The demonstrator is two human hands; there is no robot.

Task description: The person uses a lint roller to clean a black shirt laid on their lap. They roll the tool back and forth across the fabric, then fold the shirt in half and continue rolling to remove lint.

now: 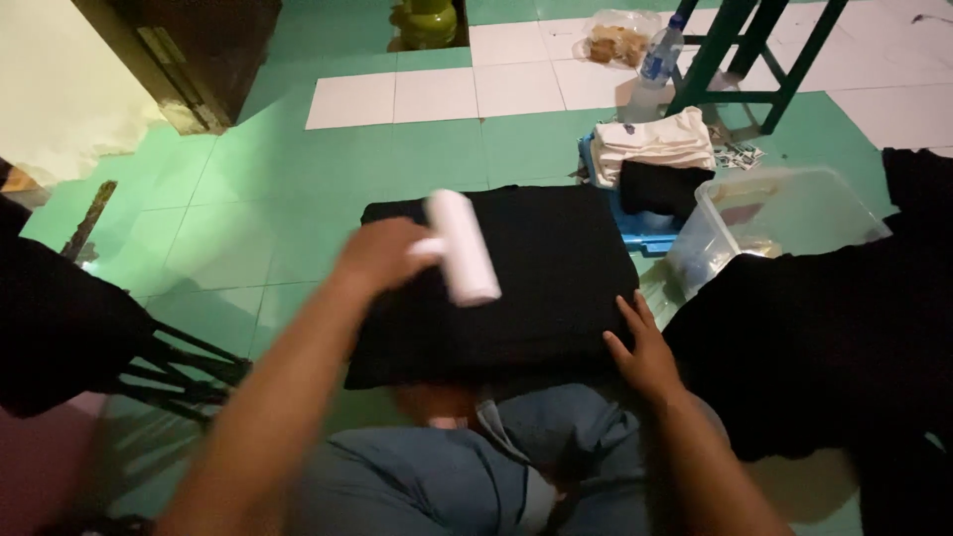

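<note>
White lint roller (463,246), cylindrical, gripped by its short handle in the left hand (380,254); fingers curled tight about the handle, blurred, individual fingers hard to separate. Roller held over the upper left part of a folded black garment (536,288); whether it touches the cloth cannot be told.

Right hand (643,349): fingers spread flat and fairly wide, palm down on the lower right edge of the same garment, holding nothing.

Black garment: folded to a rectangle, lying on the floor directly ahead of the person's knees; near edge partly hidden by the grey-blue trousers (467,471). Surface detail lost in the dim light.

Beyond, right: folded cream cloth (657,144) stacked over a folded black piece (663,189), both on a blue object (635,233) largely covered and not identifiable. Clear plastic tub (794,213), contents indistinct, its near side hidden behind a large heap of black cloth (824,337) cut off by the right edge.

Far right: clear plastic bottle (655,65) standing beside green furniture legs (740,50), cut off at the top edge; a plastic bag (617,38) with brownish contents just behind.

Left: dark fabric (55,328) over thin dark rods, cut off at the edge. Floor (298,199) of green and white tiles.
</note>
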